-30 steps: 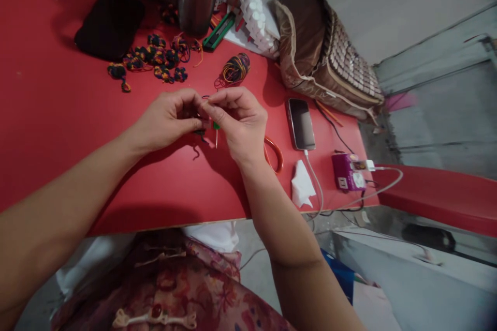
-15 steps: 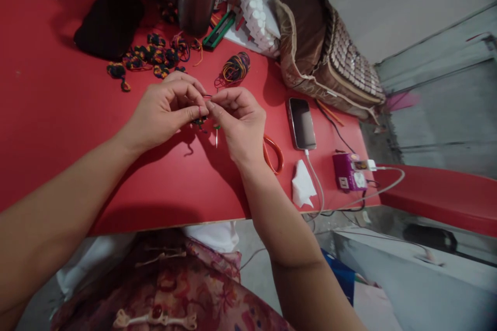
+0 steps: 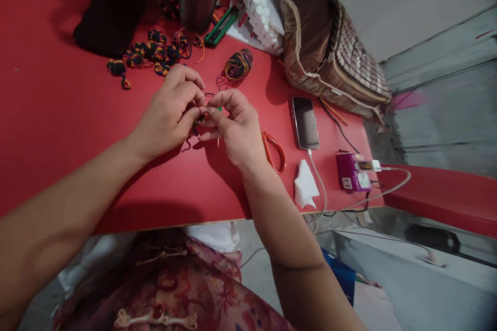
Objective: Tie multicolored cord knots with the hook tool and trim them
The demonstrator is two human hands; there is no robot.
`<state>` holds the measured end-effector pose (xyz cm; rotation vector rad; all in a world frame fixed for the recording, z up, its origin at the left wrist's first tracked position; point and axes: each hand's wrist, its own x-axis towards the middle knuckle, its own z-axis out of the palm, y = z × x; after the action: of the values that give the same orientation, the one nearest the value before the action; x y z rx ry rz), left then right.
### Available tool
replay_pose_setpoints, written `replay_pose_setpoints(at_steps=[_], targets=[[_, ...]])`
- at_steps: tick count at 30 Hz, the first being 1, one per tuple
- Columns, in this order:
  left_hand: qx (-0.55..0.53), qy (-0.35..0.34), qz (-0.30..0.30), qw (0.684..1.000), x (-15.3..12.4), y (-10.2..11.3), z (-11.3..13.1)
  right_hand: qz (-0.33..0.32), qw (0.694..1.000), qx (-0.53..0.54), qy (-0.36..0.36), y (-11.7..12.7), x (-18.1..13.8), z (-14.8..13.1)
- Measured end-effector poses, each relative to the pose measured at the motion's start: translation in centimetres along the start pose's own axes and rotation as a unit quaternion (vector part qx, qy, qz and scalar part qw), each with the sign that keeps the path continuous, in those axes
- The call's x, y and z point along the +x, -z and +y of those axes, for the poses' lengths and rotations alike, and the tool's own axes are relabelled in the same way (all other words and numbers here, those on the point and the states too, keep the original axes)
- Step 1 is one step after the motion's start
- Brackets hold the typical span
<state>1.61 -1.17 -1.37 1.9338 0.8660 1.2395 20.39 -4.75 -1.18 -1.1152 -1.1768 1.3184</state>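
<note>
Both hands (image 3: 165, 114) (image 3: 239, 126) pinch-tight on yarn (image 3: 198, 124)

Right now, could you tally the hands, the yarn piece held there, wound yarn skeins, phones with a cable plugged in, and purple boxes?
Hands: 2 (left hand, right hand)
Held yarn piece: 1
Wound yarn skein: 1
Plugged-in phone: 1
Purple box: 1
Total: 6

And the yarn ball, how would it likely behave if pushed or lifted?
The yarn ball would probably give under a squeeze, looking loosely wound. Its rounded shape suggests it may roll on the table if pushed. Lifted, it could unravel further, since its near side looks partly unwound.
</note>
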Motion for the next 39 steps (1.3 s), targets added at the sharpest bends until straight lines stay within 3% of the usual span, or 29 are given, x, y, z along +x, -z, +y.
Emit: replay_pose_setpoints(at_steps=[4,9,13,18,20,23,26,31,35,39], targets=[[-0.018,0.028,-0.008,0.999,-0.2,-0.3,0.7,-0.012,0.996,0.084,-0.027,0.2,0.1,0.5],[-0.047,0.057,-0.002,0.997,-0.1,-0.3,1.7,-0.017,0.994,0.109,-0.003,0.0,0.5,1.5],[-0.11,0.097,-0.013,0.989,0.3,0.1,2.1,-0.008,0.999,0.031,0.028,-0.2,0.5,1.5],[-0.15,0.153,-0.004,0.977,0.3,0.0,1.9,0.004,0.988,-0.093,0.121,-0.6,0.1,0.8],[-0.229,0.194,0.016,0.954,0.2,-0.3,1.9,0.014,0.981,-0.117,0.152,-0.8,0.0,0.7],[-0.369,0.283,0.04,0.884,0.1,-0.8,2.2,0.044,0.969,-0.164,0.178,-0.8,-0.1,0.8],[-0.415,0.335,0.027,0.846,0.1,-1.0,2.8,0.061,0.957,-0.199,0.203,-0.5,0.1,1.1],[-0.431,0.339,0.009,0.836,0.0,-1.2,2.9,0.065,0.957,-0.193,0.205,-0.3,0.3,1.1],[-0.46,0.305,0.039,0.833,-0.2,-1.7,2.0,0.087,0.969,-0.174,0.154,-0.9,-0.3,-0.1],[-0.449,0.319,0.067,0.832,-0.3,-1.8,1.4,0.115,0.961,-0.194,0.159,-1.4,-0.9,-1.2]])
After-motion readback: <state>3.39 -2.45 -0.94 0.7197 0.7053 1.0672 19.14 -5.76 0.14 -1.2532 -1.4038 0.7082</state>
